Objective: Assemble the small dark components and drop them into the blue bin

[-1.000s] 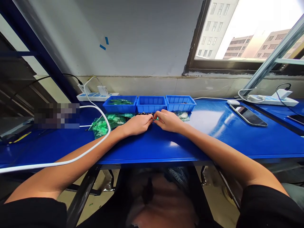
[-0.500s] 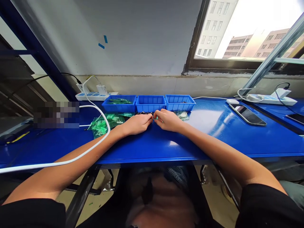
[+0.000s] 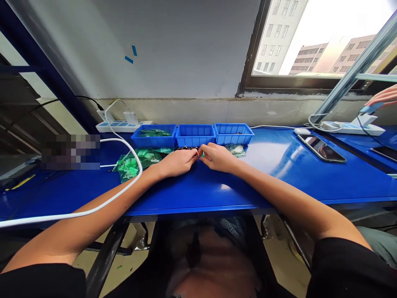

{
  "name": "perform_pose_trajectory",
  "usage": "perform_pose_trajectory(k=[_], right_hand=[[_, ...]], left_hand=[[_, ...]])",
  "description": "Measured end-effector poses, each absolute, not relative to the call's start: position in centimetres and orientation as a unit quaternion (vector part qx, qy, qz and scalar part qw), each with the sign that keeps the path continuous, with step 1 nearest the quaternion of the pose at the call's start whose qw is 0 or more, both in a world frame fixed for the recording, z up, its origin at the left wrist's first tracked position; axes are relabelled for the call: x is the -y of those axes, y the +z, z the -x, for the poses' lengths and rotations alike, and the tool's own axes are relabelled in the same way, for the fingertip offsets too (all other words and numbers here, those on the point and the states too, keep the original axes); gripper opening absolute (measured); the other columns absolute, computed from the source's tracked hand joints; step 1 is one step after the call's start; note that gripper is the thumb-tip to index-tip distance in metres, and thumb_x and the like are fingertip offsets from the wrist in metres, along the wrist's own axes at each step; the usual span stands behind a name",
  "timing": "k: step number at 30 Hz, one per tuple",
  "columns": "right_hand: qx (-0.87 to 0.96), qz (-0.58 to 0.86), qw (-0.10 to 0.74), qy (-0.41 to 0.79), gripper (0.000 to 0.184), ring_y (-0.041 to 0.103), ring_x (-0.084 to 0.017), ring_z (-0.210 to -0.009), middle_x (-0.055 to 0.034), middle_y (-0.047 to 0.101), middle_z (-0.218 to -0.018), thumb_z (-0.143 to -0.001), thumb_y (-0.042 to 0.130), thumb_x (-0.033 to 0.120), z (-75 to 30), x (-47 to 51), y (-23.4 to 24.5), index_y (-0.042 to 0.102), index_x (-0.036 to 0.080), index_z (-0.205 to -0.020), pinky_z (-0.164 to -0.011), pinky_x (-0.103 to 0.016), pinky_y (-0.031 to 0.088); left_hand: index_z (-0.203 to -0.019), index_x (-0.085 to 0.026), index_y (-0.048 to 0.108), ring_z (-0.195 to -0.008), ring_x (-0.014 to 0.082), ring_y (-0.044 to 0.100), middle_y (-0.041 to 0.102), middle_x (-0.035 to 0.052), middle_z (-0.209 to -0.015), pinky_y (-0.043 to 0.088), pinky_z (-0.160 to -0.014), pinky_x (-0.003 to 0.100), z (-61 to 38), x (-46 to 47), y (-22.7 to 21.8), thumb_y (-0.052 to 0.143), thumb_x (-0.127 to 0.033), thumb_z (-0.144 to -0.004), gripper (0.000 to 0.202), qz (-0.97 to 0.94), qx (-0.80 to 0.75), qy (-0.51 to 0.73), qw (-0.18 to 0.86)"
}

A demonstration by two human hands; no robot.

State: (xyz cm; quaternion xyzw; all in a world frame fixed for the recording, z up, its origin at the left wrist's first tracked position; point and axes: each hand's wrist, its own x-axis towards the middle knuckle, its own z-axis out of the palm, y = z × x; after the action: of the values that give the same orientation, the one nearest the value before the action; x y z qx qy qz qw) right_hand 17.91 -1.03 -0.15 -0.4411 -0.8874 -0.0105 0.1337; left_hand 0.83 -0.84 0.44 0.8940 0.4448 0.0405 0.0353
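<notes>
My left hand (image 3: pixel 179 162) and my right hand (image 3: pixel 218 158) meet fingertip to fingertip just in front of the middle blue bin (image 3: pixel 195 135). Both are closed in a pinch. Something small and dark shows between the fingertips, too tiny to name. Small black parts (image 3: pixel 186 147) lie behind my left hand, partly hidden by it. Beside my left forearm are green plastic bags (image 3: pixel 128 166). A clear bag (image 3: pixel 236 150) of small pieces rests behind my right hand.
The left blue bin (image 3: pixel 154 139) holds green pieces; the right blue bin (image 3: pixel 234 136) has a few dark bits. A white cable (image 3: pixel 140 163) arcs above my left forearm. On the right are a phone (image 3: pixel 322 147), a power strip (image 3: pixel 369 129) and another person's hand (image 3: pixel 384 96).
Another person's hand has come into view at the far right, above the power strip. My hands stay pinched together in nearly the same place. The view has shifted slightly.
</notes>
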Motion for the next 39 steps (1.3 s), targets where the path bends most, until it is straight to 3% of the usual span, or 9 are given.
perform_pose_trajectory(k=[22, 39], right_hand=[[0.887, 0.440, 0.139, -0.027, 0.018, 0.056, -0.018, -0.088, -0.0072, 0.061, -0.087, -0.091, 0.044, 0.023, -18.02, 1.23, -0.12, 0.058, 0.015, -0.098, -0.072, -0.025, 0.037], [0.887, 0.440, 0.140, -0.025, 0.016, 0.055, -0.017, -0.082, -0.0043, 0.061, -0.082, -0.088, 0.047, 0.020, -18.02, 1.02, -0.13, 0.058, 0.016, -0.098, -0.068, -0.024, 0.034]], left_hand=[[-0.096, -0.019, 0.049, -0.090, 0.0233, 0.063, 0.065, 0.0086, -0.100, 0.047, -0.079, 0.033, -0.78, 0.69, 0.21, 0.030, -0.030, -0.092, 0.022, -0.896, -0.442, 0.034, 0.028], [-0.087, -0.019, 0.047, -0.085, 0.0222, 0.062, 0.064, 0.0080, -0.094, 0.046, -0.077, 0.032, -0.55, 0.45, -0.03, 0.029, -0.030, -0.092, 0.022, -0.904, -0.426, 0.039, 0.030]])
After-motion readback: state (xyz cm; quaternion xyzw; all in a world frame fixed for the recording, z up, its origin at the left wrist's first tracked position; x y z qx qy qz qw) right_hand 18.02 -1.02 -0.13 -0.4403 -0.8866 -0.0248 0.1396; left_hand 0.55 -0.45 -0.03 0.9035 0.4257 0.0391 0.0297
